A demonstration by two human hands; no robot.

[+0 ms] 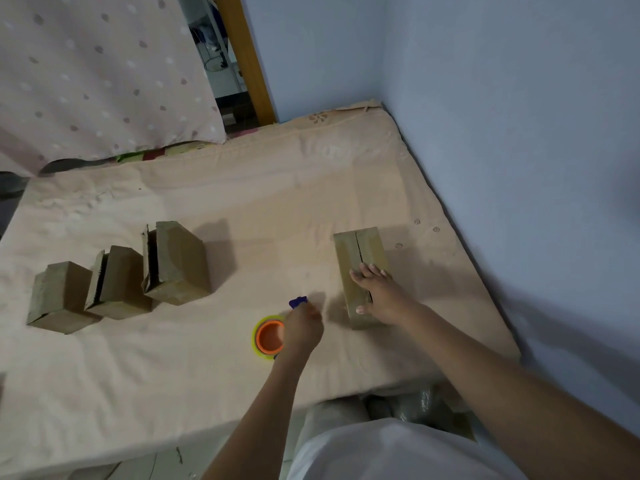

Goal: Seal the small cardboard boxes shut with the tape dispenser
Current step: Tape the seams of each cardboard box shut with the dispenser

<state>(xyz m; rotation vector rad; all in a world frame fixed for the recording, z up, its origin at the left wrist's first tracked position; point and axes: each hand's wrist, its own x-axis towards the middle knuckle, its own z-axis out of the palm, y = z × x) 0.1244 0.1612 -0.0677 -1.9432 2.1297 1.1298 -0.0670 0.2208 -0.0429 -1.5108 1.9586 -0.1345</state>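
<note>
Curled round the tape dispenser [272, 336], my left grip [302, 329] holds it just above the mattress [214, 372], its orange core and yellow-green roll facing left and its blue end poking out past my knuckles. My right grip [379, 294] lies flat, fingers straight, pressing on the near half of a cardboard box [360, 268] whose top flaps meet in an untaped seam. Well to the left, three more boxes [121, 282] stand in a slanting row, two of them with a flap ajar.
</note>
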